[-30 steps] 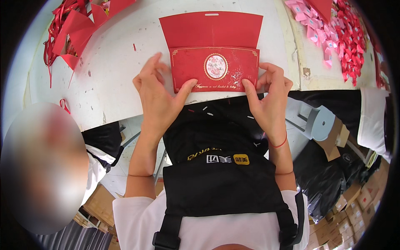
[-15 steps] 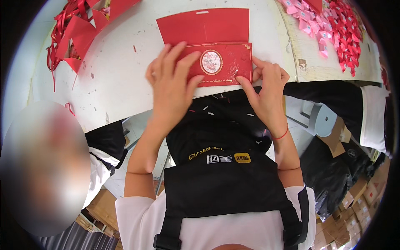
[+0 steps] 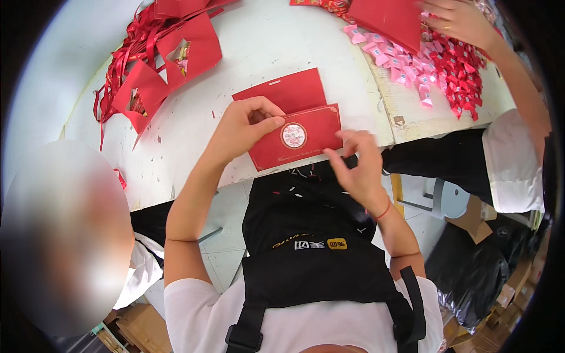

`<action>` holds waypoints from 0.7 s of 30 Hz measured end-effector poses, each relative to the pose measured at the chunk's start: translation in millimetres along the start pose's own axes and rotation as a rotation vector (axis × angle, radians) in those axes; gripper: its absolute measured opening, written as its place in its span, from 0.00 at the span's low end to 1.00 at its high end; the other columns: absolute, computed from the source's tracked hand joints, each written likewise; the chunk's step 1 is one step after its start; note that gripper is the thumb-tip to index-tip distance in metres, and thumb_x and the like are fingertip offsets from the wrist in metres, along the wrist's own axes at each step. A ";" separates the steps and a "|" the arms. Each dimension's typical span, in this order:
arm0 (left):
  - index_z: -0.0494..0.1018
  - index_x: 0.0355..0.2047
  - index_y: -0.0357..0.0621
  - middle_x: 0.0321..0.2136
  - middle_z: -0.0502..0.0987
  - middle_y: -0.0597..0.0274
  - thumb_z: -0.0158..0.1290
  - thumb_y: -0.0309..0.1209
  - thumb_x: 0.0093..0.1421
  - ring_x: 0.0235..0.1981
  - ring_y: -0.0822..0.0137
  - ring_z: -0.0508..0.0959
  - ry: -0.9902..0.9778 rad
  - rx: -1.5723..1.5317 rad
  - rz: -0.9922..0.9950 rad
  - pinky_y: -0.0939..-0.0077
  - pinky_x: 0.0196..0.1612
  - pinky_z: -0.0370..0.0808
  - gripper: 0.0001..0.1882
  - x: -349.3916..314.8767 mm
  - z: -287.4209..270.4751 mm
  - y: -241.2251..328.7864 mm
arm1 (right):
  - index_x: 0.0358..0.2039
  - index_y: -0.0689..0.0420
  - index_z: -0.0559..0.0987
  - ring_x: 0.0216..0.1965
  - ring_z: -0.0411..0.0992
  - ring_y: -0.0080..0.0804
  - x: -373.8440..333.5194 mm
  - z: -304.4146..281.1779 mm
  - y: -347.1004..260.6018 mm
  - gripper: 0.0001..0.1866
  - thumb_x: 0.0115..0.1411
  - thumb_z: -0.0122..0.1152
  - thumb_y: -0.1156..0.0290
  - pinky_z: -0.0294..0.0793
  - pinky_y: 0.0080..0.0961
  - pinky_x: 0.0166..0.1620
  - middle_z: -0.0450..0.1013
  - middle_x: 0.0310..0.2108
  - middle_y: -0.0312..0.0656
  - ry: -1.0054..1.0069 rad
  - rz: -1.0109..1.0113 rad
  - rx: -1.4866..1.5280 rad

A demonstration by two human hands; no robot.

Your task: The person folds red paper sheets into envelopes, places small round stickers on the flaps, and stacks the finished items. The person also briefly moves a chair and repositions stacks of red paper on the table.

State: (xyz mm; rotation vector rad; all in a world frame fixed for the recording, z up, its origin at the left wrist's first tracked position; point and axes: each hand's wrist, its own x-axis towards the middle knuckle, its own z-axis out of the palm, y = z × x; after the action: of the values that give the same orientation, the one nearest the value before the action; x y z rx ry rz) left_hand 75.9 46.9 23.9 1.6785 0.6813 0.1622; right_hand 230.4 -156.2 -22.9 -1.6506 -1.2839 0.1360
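A flat red card gift bag (image 3: 268, 150) lies slightly turned on the table by its near edge. Its front has thin gold trim and an oval white floral medallion (image 3: 294, 136). Beyond it extends a plain red flap (image 3: 300, 88) with a small slot. At the bag's upper left edge, my left hand (image 3: 244, 123) is closed, thumb and fingers pinching the card. My right hand (image 3: 358, 162) is a little blurred beside the lower right corner, fingers apart and holding nothing; whether a fingertip touches the edge I cannot tell.
Red bags with wrapped contents (image 3: 191, 50) and red ribbons (image 3: 126, 65) lie at the far left. Pink and red wrapped pieces (image 3: 459, 82) are heaped at the far right, where another person's hand (image 3: 459, 20) is beside red card (image 3: 385, 23). A person sits at my left.
The bag has tilted, its right end higher. My left hand has gone from spread fingers to a pinch on its top edge. The right hand has loosened from the right end. Another person's arm has appeared.
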 end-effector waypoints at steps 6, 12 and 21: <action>0.78 0.36 0.43 0.32 0.79 0.69 0.61 0.29 0.58 0.36 0.79 0.75 -0.212 -0.234 -0.177 0.83 0.41 0.69 0.07 -16.0 1.1 -1.2 | 0.40 0.58 0.77 0.26 0.72 0.29 15.7 33.2 -26.9 0.19 0.48 0.73 0.77 0.73 0.22 0.27 0.70 0.28 0.40 0.019 0.015 0.226; 0.77 0.35 0.46 0.32 0.78 0.72 0.61 0.30 0.58 0.38 0.80 0.74 -0.447 -0.313 -0.331 0.82 0.47 0.67 0.06 -16.8 -7.4 4.4 | 0.38 0.58 0.78 0.27 0.73 0.35 6.2 42.0 -27.8 0.19 0.44 0.75 0.78 0.73 0.25 0.29 0.73 0.32 0.40 0.133 -0.123 0.183; 0.76 0.38 0.44 0.35 0.78 0.68 0.61 0.29 0.58 0.40 0.77 0.75 -0.353 -0.420 -0.297 0.81 0.50 0.68 0.09 -24.2 13.0 4.1 | 0.32 0.62 0.79 0.31 0.76 0.37 2.4 48.7 -24.0 0.12 0.46 0.69 0.85 0.75 0.27 0.32 0.75 0.32 0.42 0.345 -0.331 0.089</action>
State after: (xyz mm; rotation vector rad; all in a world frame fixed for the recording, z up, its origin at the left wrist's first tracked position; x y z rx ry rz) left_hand 63.7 23.0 31.0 1.1498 0.5722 -0.1889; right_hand 185.9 -125.5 -28.1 -1.2970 -1.2425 -0.2776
